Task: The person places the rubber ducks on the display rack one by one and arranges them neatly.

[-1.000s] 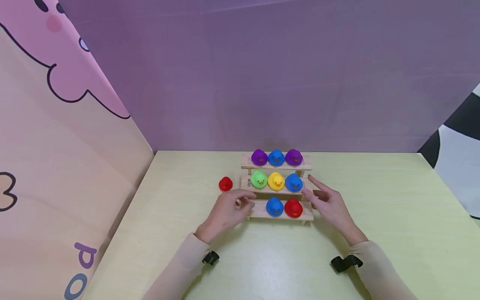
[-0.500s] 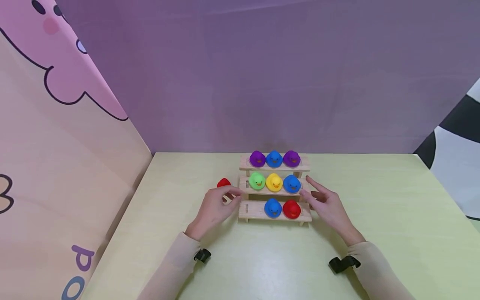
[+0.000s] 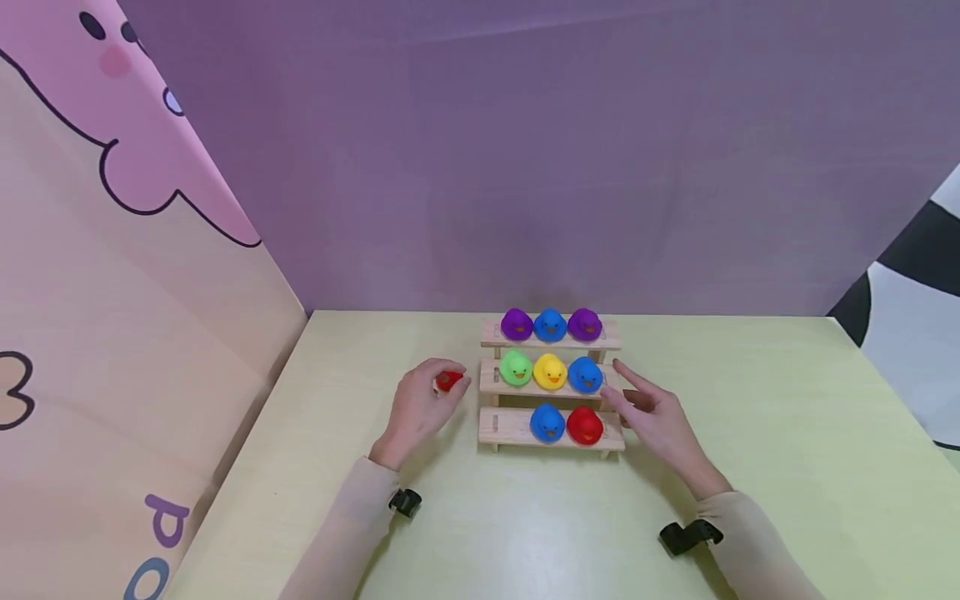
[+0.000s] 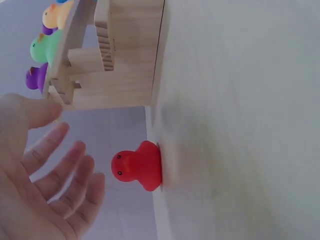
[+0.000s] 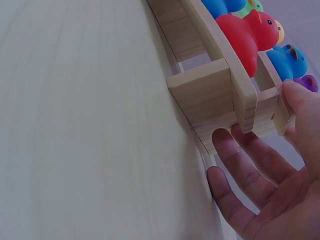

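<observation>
A small red rubber duck point(image 4: 145, 165) stands on the table, left of the three-step wooden rack point(image 3: 504, 427). My left hand point(image 3: 422, 404) is around that duck in the head view, but the left wrist view shows a gap between its relaxed fingers point(image 4: 75, 180) and the duck. My right hand point(image 3: 663, 425) rests against the rack's right end. Its thumb touches the middle step beside a blue duck point(image 3: 585, 375), and other fingertips point(image 5: 225, 140) are by the wooden side. The lowest step bears a blue duck point(image 3: 547, 423) and a red duck point(image 3: 585, 426) toward its right.
The middle step also bears a green duck point(image 3: 516, 368) and a yellow duck point(image 3: 551, 372). On the top step sit two purple ducks point(image 3: 517, 325) with a blue duck point(image 3: 551, 325) between them. A purple backdrop point(image 3: 555, 167) rises behind the pale table point(image 3: 750, 417).
My left hand has moved left, from the lowest step's left end over to the loose red duck. My right hand has stayed at the rack's right end.
</observation>
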Demonstrator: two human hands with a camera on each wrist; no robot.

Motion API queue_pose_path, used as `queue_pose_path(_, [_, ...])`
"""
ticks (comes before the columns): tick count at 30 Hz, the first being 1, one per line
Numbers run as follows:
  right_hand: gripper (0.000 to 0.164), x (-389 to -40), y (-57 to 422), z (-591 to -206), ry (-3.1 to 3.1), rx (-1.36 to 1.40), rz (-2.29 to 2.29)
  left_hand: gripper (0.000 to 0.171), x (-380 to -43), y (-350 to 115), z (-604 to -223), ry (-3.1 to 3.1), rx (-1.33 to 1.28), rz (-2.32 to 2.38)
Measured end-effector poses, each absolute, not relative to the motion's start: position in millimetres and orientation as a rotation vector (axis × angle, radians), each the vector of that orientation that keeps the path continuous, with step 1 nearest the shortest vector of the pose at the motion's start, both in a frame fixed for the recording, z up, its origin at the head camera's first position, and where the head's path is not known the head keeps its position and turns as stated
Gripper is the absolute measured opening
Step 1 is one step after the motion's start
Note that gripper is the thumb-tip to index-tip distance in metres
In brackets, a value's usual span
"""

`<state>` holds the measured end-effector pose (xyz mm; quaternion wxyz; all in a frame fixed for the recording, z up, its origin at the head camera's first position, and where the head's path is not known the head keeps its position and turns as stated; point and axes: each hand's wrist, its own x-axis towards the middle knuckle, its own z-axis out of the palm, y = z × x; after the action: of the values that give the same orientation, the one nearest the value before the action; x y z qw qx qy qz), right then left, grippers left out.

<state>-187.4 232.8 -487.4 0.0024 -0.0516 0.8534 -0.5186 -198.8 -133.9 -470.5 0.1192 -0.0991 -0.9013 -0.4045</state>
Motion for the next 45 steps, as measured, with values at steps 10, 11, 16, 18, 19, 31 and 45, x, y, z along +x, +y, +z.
queue_pose_path(10, [0.068,-184,233,-491,2.677,-0.153,-1.626,0.026,-209,-137,-480,-2.67,-0.007,-1.13])
queue_pose_path(11, [0.068,-184,233,-491,2.675,-0.152,-1.627,0.027,-211,-138,-480,-2.672,-0.003,-1.13])
queue_pose_path(16, [0.068,-184,234,-491,2.665,-0.156,-1.629,0.029,-217,-141,-483,-2.71,-0.024,-1.148])
queue_pose_path(18, [0.068,-184,234,-491,2.665,-0.161,-1.626,0.028,-219,-142,-485,-2.731,-0.04,-1.155])
queue_pose_path(19, [0.068,-184,234,-491,2.664,-0.163,-1.627,0.027,-220,-142,-485,-2.741,-0.05,-1.155])
queue_pose_path(31, [0.067,-185,233,-490,2.67,-0.181,-1.638,0.026,-223,-148,-489,-2.822,-0.075,-1.242])
queue_pose_path(45, [0.067,-186,233,-488,2.674,-0.202,-1.643,0.024,-220,-149,-480,-2.756,-0.062,-1.328])
